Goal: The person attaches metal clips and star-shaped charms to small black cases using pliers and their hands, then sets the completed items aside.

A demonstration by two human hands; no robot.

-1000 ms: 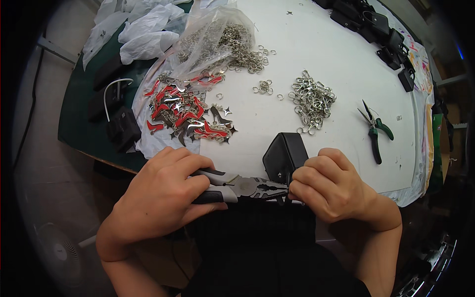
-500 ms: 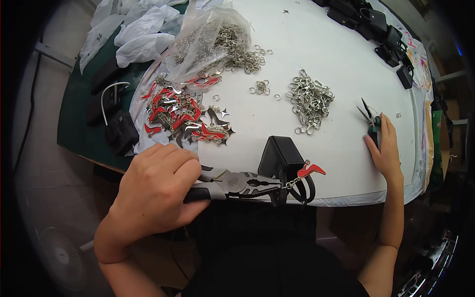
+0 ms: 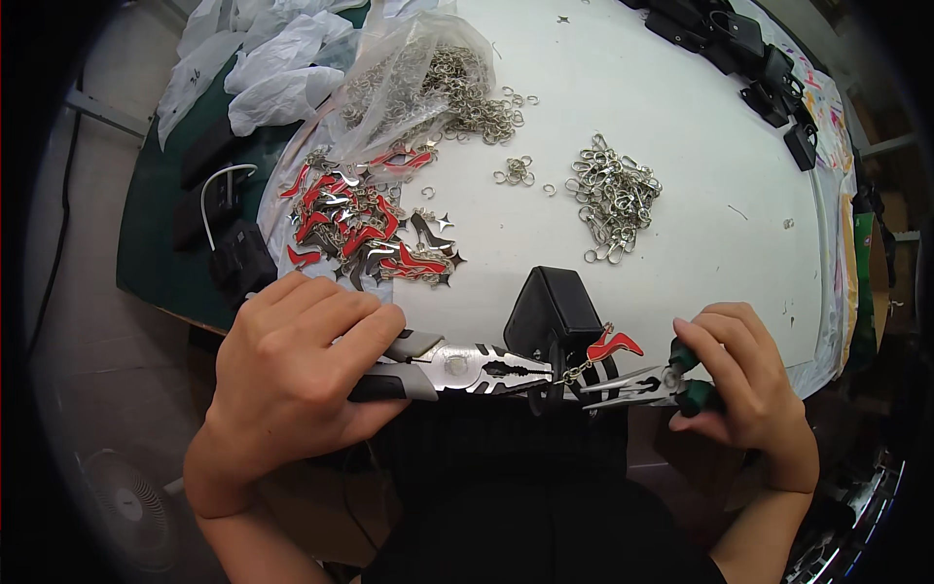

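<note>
My left hand (image 3: pixel 302 350) is closed around the grey and black handles of large combination pliers (image 3: pixel 467 367). Their jaw tips meet the end of a short chain bearing a red high-heel shoe charm (image 3: pixel 615 345). Beside the tips, at the table's near edge, stands a small black case (image 3: pixel 553 311) with a black strap loop. My right hand (image 3: pixel 744 380) grips green-handled needle-nose pliers (image 3: pixel 647 387), whose jaws are spread and point left at the chain and strap. Whether either tool bites on a ring there is too small to tell.
Left on the white tabletop (image 3: pixel 700 282) lies a heap of red and dark shoe charms (image 3: pixel 365 224). Behind it a clear bag (image 3: pixel 418 78) spills metal rings. Swivel clasps (image 3: pixel 613 200) are piled mid-table. Black cases (image 3: pixel 725 44) line the far right edge.
My right hand has picked the green-handled pliers up off the table at right and brought them left and nearer, beside the chain. My left hand has barely moved.
</note>
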